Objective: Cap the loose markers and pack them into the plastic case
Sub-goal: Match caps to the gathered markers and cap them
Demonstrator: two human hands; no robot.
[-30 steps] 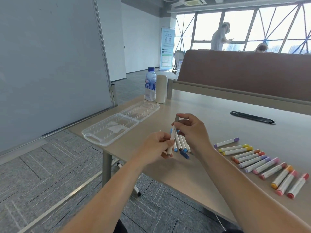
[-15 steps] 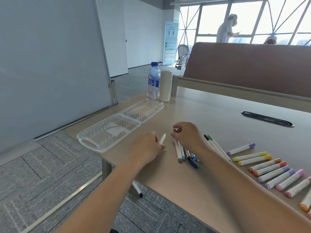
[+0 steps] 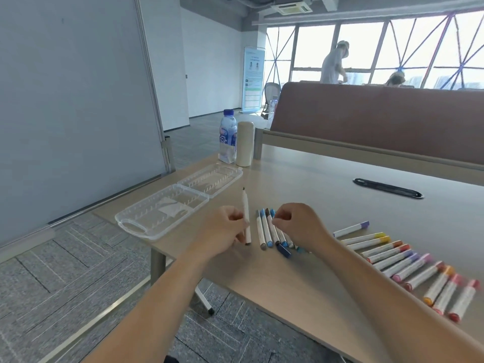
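My left hand (image 3: 224,233) holds a white marker (image 3: 246,216) upright, its dark uncapped tip pointing up. My right hand (image 3: 298,224) rests with fingers curled over a small cluster of white markers (image 3: 264,230) lying on the table, pinching at their upper ends; whether it grips one is hard to tell. A dark blue cap (image 3: 284,250) lies at the cluster's near end. A row of capped markers (image 3: 392,255) with coloured caps runs to the right. The clear plastic case (image 3: 167,208) lies open and empty to the left.
A water bottle (image 3: 227,136) and a cream cylinder (image 3: 245,143) stand at the table's far left corner. A black cable slot (image 3: 387,188) sits further right. A brown partition (image 3: 379,121) borders the table's far side. The table edge runs close on the left.
My left hand has lifted the white marker upright off the table. My right hand stays on the marker cluster. The camera has tilted so the capped row is further in view.
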